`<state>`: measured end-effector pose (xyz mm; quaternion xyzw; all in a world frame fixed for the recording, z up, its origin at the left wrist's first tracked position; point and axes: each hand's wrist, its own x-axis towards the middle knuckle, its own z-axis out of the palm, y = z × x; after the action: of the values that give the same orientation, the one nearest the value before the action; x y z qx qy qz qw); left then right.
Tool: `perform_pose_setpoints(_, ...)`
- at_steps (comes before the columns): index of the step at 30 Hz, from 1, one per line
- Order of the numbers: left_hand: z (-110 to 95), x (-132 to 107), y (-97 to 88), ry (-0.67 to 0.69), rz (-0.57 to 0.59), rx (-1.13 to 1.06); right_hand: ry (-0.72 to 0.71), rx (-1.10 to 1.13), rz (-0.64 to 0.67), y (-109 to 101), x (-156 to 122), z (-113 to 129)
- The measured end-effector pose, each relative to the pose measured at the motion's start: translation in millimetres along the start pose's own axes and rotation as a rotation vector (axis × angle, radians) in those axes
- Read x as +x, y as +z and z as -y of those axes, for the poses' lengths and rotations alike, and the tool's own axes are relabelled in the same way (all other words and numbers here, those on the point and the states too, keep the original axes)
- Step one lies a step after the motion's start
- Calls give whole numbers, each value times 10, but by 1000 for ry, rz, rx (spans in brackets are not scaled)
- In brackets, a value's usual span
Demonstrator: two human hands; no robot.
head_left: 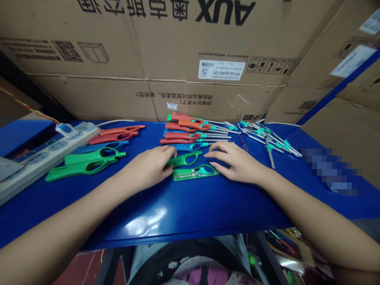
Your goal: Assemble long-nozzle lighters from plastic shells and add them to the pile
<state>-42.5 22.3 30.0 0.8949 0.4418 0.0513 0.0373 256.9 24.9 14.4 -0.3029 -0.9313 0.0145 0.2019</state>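
My left hand (152, 167) is closed on one end of an empty green lighter shell half (185, 159), thumb below and fingers above. Just under it, a second green shell half (182, 175) lies on the table with a metal and turquoise mechanism inside. My right hand (234, 161) has its fingers curved and apart, and the thumb tip rests at the right end of that lower half. Beyond both hands lies a stack of red, orange and blue long-nosed lighters (181, 136) with metal tubes fitted.
At left, several coloured shell halves (80, 168) lie beside a white power strip (49, 152). A pile of metal tubes with turquoise parts (270, 138) and a small screwdriver (244, 143) are at right. A large cardboard box (118, 85) walls off the back of the blue table (190, 213).
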Motion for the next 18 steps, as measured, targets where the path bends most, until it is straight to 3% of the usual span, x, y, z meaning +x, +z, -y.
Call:
perform_pose_setpoints(9, -39, -63, -61, 33, 85, 51, 1, -9, 15, 1, -2, -11)
perform_pose_setpoints(13, -67, -28, 21, -41, 27, 61, 2, -10, 21, 1, 0, -4)
perform_pose_setpoints(18, -164, -4, -5, 0, -137, -201, 15, 11, -49, -13, 13, 34)
